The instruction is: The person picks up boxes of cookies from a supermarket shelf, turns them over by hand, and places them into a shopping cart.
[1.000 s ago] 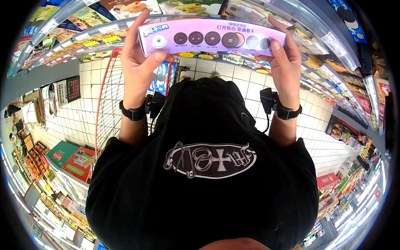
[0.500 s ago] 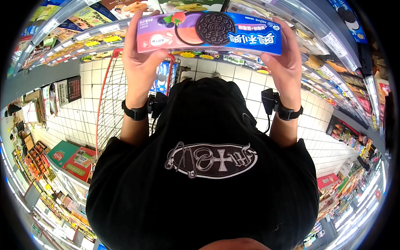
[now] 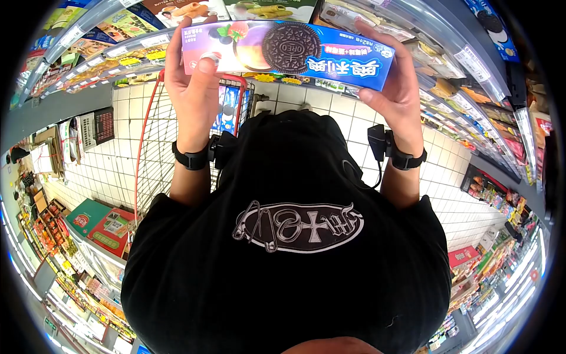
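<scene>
A long blue, purple and pink Oreo box [image 3: 292, 50] is held up between both hands at the top of the view. Its broad face shows a dark cookie and berries, and the large Chinese lettering appears upside down. My left hand [image 3: 194, 97] grips the pink end, thumb on the front face. Around the blue end is my right hand [image 3: 398, 88], with its thumb at the lower edge and fingers behind the upper corner. The box tilts slightly down to the right. Each wrist carries a black strap with a small device.
A shopping cart [image 3: 159, 135] with a red rim stands at the left, a blue Oreo package [image 3: 227, 109] inside it. Shelves of packaged snacks [image 3: 271, 10] run along the top and right. Stacked cardboard [image 3: 50, 154] and a green-red display box [image 3: 100, 224] are further left.
The box has turned from its purple narrow side to its broad cookie face, then tilted, its right end lower. Both hands have shifted slightly left with it.
</scene>
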The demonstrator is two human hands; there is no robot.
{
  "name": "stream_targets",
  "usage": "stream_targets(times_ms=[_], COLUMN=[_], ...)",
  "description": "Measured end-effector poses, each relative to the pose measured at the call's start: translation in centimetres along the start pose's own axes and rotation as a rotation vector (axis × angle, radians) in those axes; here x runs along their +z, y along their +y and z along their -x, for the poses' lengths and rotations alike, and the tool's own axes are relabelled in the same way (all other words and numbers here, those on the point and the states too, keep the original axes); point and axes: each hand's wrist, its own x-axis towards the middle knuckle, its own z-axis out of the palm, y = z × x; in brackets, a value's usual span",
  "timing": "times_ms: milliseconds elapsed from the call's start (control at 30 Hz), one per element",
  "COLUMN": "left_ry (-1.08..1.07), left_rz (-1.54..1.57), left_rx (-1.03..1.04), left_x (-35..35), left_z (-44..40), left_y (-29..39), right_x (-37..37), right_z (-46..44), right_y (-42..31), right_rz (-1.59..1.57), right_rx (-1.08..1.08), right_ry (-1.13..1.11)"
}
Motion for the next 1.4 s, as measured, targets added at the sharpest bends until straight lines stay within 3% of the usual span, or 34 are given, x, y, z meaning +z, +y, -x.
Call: stream_targets(times_ms=[233,300,500,567,600,633,700,767,867,933,1033,1100,1167,1200,1233,1300,1400], left_ry=[0.059,0.083,0.064,-0.02,-0.154,-0.155,-0.394,-0.414,-0.455,-0.556,-0.542,-0.492,-0.488,-0.492,-0.493,-0.443,-0.468], left_rz=[-0.031,-0.014,0.001,-0.316,-0.456,-0.452,-0.605,-0.515,-0.393,-0.402,-0.553,-0.615,-1.077,-1.059,-1.06,-0.73,-0.6], left_rx=[0.013,-0.158,-0.4,-0.621,-0.636,-0.636,-0.572,-0.607,-0.5,-0.33,-0.17,-0.156,0.253,0.286,0.288,0.034,0.012], left_x=[0.0,0.0,-1.2,-1.1,-1.1,-0.9,0.3,0.6,1.9,2.5,4.1,4.6,4.7,5.4,5.5,5.4,4.1], left_z=[0.0,-0.1,-0.1,0.2,0.4,0.6,0.9,0.9,0.5,0.3,0.1,0.0,-0.4,-0.6,-0.9,-1.1,-1.3], left_y=[-0.3,-0.4,-3.7,-4.7,-5.0,-5.2,-4.9,-4.8,-3.0,-1.6,-0.9,-1.6,-2.7,-2.5,-2.1,-1.6,-1.6], right_x=[0.0,0.7,0.6,0.8,1.0,1.5,2.3,2.8,2.8,2.9,3.7,3.8,4.0,4.1,4.3,4.6,3.4], right_z=[0.0,0.2,0.4,0.3,0.1,-0.5,-1.2,-1.6,-1.6,-1.6,-1.9,-1.9,-2.1,-2.3,-2.5,-2.7,-2.6], right_y=[-0.6,-0.8,-0.1,-0.2,-0.4,-0.9,-0.5,-0.3,-0.8,-0.8,0.1,0.4,0.9,1.0,0.8,-0.2,-0.1], right_rz=[-0.052,-0.017,0.176,0.231,0.34,0.436,0.565,0.541,0.546,0.575,0.449,0.569,0.56,0.551,0.551,0.318,0.388], right_rx=[0.039,0.026,-0.081,-0.126,-0.106,-0.079,-0.14,-0.156,-0.14,-0.109,-0.167,-0.128,-0.149,-0.17,-0.173,-0.16,-0.132], right_ry=[-0.01,0.02,0.115,0.096,0.068,0.035,0.091,0.091,0.054,0.022,0.054,0.041,0.048,0.057,0.057,0.07,-0.077])
